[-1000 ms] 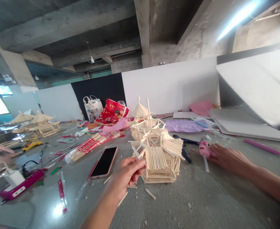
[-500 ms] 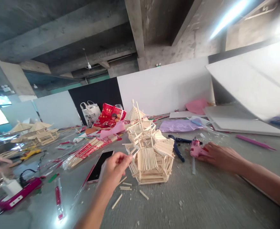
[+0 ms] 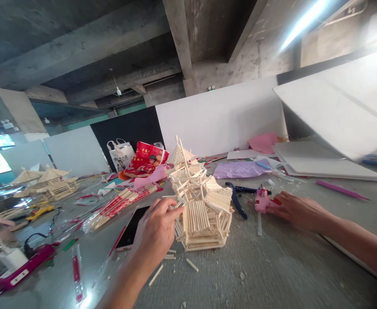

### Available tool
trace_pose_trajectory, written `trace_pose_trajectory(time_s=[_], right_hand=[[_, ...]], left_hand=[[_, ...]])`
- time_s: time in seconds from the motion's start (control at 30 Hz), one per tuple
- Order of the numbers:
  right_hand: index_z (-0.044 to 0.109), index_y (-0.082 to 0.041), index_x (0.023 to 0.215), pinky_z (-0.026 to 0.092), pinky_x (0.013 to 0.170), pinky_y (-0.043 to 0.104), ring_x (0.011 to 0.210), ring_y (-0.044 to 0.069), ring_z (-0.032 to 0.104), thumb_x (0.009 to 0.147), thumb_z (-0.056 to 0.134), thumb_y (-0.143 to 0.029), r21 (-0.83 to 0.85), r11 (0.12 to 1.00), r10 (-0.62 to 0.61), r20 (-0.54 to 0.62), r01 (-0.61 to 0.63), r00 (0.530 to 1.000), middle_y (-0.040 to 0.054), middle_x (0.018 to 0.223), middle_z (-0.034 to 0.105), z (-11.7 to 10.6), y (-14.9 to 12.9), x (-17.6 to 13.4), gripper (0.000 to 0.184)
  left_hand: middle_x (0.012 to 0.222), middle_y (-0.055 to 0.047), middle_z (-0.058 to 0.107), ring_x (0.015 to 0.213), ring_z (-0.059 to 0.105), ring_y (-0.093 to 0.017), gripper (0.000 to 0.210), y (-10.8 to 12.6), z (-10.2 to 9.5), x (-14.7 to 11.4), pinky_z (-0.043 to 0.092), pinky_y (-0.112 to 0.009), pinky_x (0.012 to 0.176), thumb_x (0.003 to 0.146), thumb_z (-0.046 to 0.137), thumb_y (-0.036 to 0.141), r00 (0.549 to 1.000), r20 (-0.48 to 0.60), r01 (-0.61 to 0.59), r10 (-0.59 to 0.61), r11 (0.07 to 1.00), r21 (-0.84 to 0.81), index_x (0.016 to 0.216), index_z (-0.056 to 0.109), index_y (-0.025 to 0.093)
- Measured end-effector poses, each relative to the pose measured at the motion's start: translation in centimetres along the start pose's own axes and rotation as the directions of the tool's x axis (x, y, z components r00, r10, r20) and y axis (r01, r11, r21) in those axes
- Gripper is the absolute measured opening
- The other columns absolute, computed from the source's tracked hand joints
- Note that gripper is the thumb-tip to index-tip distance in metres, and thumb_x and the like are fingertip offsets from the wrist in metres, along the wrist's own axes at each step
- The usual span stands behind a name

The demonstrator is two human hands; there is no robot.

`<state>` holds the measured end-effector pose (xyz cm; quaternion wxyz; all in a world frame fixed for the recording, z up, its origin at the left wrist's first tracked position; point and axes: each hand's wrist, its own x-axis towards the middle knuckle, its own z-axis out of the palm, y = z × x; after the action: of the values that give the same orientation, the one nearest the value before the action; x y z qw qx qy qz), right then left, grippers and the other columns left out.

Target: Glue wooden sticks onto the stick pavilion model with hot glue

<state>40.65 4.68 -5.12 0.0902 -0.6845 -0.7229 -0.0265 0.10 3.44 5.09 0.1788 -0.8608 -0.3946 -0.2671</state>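
A tiered pavilion model (image 3: 203,219) made of thin wooden sticks stands upright on the grey table. At its left side my left hand (image 3: 158,227) pinches a short wooden stick (image 3: 181,200) against the lower roof edge; the fingers partly hide it. To the right, my right hand (image 3: 293,209) is closed around the handle of a pink hot glue gun (image 3: 263,201), which rests on the table. Dark-handled pliers (image 3: 238,201) lie between the model and the glue gun. Several cut stick pieces (image 3: 192,265) are scattered in front of the model.
A phone (image 3: 133,227) lies beside my left hand. Farther left are bundled sticks in red-and-white wrapping (image 3: 120,206) and a magenta power strip (image 3: 24,266). Purple paper (image 3: 239,169), white boards (image 3: 326,163) and a red bag (image 3: 148,158) stand or lie at the back.
My left hand has moved slightly up and right, closer against the model's roof, and its back now shows more. My right hand stays on the glue gun. The view shifts slightly.
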Motion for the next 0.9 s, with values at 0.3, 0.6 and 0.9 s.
trace_pose_trajectory(time_s=[0.3,0.6,0.9], right_hand=[[0.043,-0.020,0.087,0.037,0.064,0.037,0.076,0.022,0.050,0.080,0.015,-0.073,-0.005,1.000,0.011,-0.002,-0.011,1.000,0.0038,0.090,0.046,0.1,0.0,0.0,0.061],[0.043,-0.021,0.086,0.036,0.063,0.035,0.076,0.021,0.050,0.081,0.018,-0.071,-0.003,1.000,0.020,-0.001,-0.020,1.000,0.0030,0.089,0.046,0.2,0.2,0.0,0.056],[0.044,-0.021,0.086,0.035,0.062,0.034,0.076,0.021,0.050,0.082,0.020,-0.069,0.002,1.000,0.031,0.006,-0.031,0.999,0.0026,0.090,0.046,-0.1,-0.1,0.0,0.054]], left_hand=[[0.098,-0.003,0.056,0.087,0.051,-0.018,0.038,0.2,-0.1,0.1,0.046,-0.032,0.074,0.078,0.039,0.005,1.000,0.015,0.002,-0.002,1.000,0.022,0.101,0.061,0.027],[0.101,-0.005,0.057,0.090,0.052,-0.019,0.045,0.1,-0.6,0.0,0.046,-0.036,0.076,0.077,0.034,0.002,0.999,0.047,0.003,-0.003,1.000,-0.014,0.108,0.058,0.023],[0.109,-0.007,0.053,0.098,0.047,-0.022,0.054,-0.3,-0.9,0.1,0.044,-0.041,0.081,0.071,0.031,-0.004,0.997,0.062,-0.039,0.039,0.999,-0.011,0.112,0.056,0.022]])
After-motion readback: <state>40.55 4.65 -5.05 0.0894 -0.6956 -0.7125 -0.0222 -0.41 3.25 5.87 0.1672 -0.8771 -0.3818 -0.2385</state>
